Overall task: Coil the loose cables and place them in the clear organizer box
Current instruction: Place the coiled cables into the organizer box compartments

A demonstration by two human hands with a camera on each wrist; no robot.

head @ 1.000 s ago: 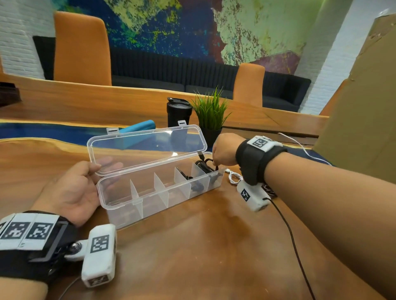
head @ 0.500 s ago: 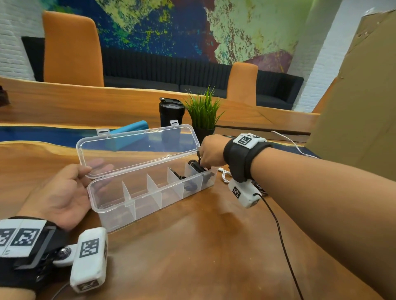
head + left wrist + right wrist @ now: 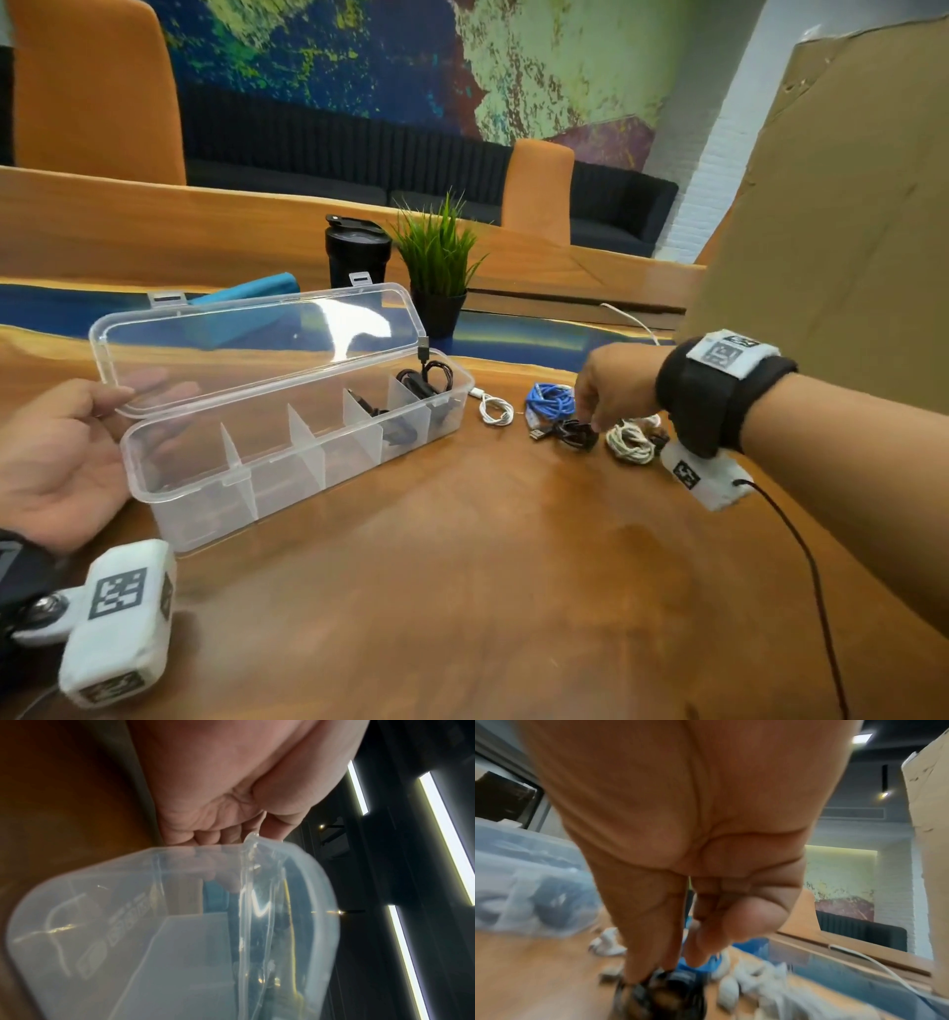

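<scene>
The clear organizer box [image 3: 287, 478] stands on the wooden table with its lid [image 3: 257, 344] raised. My left hand [image 3: 128, 398] pinches the lid's left end, thumb in front and fingers behind the plastic, as the left wrist view shows of the hand [image 3: 246, 852] and the box [image 3: 154, 943]. Coiled black cables [image 3: 426, 383] lie in the two right compartments. To the right of the box, my right hand [image 3: 590, 424] pinches a black cable bundle [image 3: 570, 434]; the blurred right wrist view shows the hand [image 3: 670, 969] on the bundle [image 3: 659, 998].
Beside the black bundle lie a blue cable [image 3: 552, 401], a small white cable [image 3: 495, 411] and a cream cable [image 3: 629, 439]. Behind the box stand a black tumbler [image 3: 357, 257], a potted plant [image 3: 436, 267] and a teal object [image 3: 246, 290]. A cardboard sheet [image 3: 847, 205] rises at right.
My right hand left the box's right end compartment and moved right to the cable pile, where it now takes the black bundle. A black cable stays in that compartment. The left hand keeps the lid.
</scene>
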